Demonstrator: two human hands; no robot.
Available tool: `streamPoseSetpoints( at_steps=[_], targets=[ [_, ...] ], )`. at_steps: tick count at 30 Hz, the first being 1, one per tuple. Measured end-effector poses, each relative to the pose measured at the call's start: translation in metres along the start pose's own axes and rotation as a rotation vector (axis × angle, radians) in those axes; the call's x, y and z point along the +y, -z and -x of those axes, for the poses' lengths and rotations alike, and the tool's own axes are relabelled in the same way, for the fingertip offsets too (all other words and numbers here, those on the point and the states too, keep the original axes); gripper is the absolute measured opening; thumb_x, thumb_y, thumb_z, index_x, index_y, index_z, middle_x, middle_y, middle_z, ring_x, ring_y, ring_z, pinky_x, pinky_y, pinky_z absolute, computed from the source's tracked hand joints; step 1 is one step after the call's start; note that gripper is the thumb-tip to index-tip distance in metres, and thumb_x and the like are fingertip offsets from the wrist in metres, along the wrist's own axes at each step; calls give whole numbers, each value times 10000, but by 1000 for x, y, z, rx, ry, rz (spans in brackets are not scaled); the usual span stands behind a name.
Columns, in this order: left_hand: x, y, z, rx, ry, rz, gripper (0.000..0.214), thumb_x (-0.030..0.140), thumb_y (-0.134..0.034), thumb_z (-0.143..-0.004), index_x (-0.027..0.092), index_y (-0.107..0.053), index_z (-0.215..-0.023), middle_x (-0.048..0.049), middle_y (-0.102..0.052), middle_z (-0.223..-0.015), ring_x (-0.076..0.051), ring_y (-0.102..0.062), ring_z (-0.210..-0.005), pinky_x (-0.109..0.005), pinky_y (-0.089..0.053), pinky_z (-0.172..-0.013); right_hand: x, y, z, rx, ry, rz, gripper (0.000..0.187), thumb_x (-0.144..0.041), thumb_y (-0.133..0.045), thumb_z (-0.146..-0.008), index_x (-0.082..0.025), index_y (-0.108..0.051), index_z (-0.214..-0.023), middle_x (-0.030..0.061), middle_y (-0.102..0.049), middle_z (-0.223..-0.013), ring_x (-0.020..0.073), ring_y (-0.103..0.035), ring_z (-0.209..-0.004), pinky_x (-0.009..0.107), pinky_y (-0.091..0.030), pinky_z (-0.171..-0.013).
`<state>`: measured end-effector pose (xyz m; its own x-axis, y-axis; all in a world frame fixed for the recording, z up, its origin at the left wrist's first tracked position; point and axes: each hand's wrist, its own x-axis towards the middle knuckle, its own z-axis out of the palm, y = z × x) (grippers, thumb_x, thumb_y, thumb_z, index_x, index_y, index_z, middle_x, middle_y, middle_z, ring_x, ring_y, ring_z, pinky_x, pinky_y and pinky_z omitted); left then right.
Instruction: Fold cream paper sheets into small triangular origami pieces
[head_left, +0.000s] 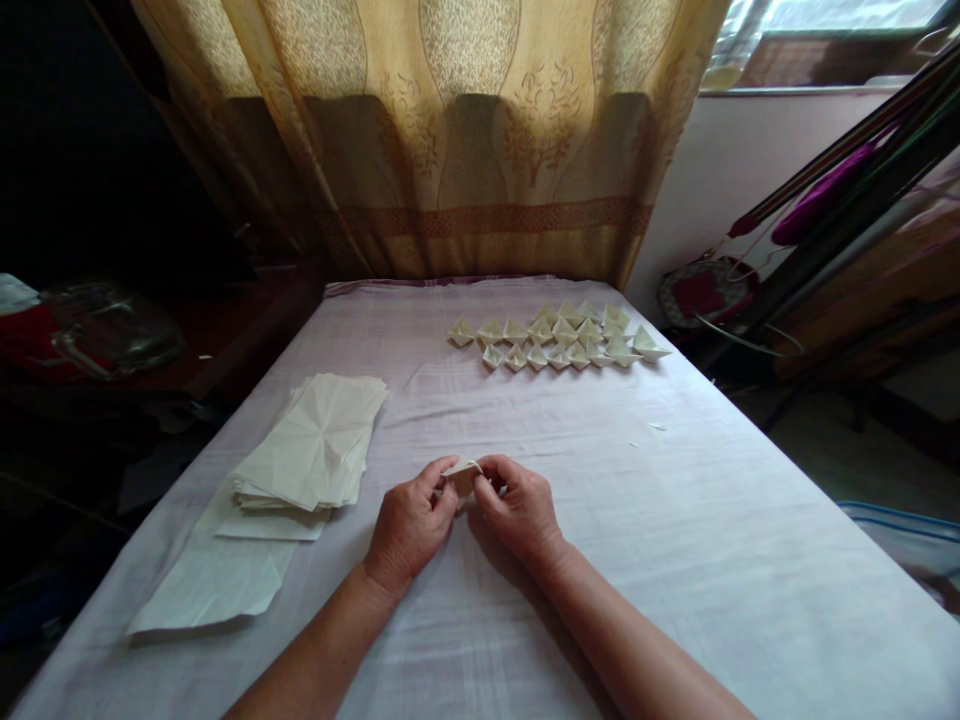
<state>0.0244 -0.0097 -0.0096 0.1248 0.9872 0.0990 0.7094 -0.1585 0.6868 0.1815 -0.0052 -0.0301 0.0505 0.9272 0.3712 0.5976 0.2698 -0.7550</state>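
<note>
Between my two hands, just above the middle of the cloth-covered table, is a small folded piece of pale paper. My left hand pinches its left side with thumb and fingers. On the opposite side, my right hand grips the paper with curled fingers. The fingers hide much of the fold. To the left lies a stack of creased cream paper sheets, with a longer loose sheet under it. Several folded paper boats stand in rows at the far right of the table.
A pale sheet covers the table. Small paper scraps lie on its right half. A patterned gold curtain hangs behind the far edge. A bag is beyond the right edge, and a clear plastic container sits at the left.
</note>
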Motion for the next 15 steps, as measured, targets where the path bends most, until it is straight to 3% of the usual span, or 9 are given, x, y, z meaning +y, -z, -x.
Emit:
streamPoseSetpoints(
  at_steps=[4,9,15],
  targets=[
    [1,-1,2,-7,11,-120,390,202,-507,-863,236,-638,-1229,-9,-756,-787,-177,-704,-681,-248,-513,-683,4,-1,1,-15,41,65,190,-174,-510,-773,-227,-690,-799,-22,-699,-670,121,-609,-567,207,-424,-580],
    [-7,-1,1,59,-176,-208,338,121,-546,-835,247,-694,-1111,-31,-739,-1039,-182,-696,-902,-264,-522,-812,11,0,1,-47,142,230,200,-125,-546,-769,-228,-701,-845,3,-726,-742,148,-646,-651,223,-438,-624],
    [-15,1,2,56,-244,-257,307,102,-558,-842,240,-721,-1063,-14,-709,-927,-164,-679,-834,-247,-520,-751,13,5,1,-112,240,351,193,-125,-605,-804,-245,-725,-895,26,-724,-813,173,-651,-744,243,-458,-677]
  ],
)
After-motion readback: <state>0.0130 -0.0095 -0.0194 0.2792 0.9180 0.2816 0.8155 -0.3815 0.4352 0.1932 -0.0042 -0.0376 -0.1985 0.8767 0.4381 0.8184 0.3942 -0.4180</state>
